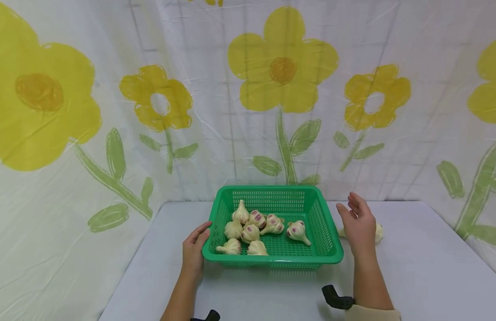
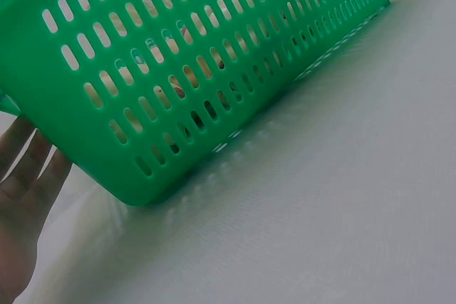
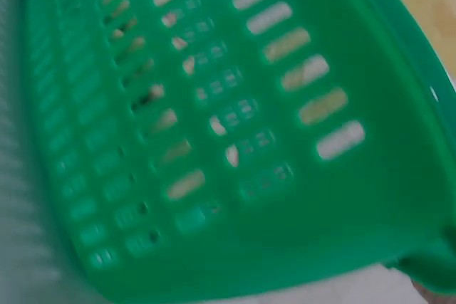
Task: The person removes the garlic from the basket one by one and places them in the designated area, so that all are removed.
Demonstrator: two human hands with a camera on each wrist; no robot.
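A green plastic basket (image 1: 272, 258) with slotted walls stands on the table, holding several garlic bulbs (image 1: 250, 233). Most bulbs cluster in its left half, and one bulb (image 1: 298, 232) lies apart toward the right. My left hand (image 1: 194, 249) holds the basket's left rim, thumb at the top edge; in the left wrist view its fingers (image 2: 32, 169) touch the outer wall. Just off the basket's right side, my right hand (image 1: 359, 227) has loosely bent fingers with nothing between them. Another garlic bulb (image 1: 379, 232) lies on the table there, partly hidden behind that hand.
The white tabletop (image 1: 272, 294) extends around the basket. A curtain (image 1: 216, 147) printed with yellow flowers hangs right behind the table's far edge. Black wrist mounts (image 1: 337, 298) are worn on the forearms.
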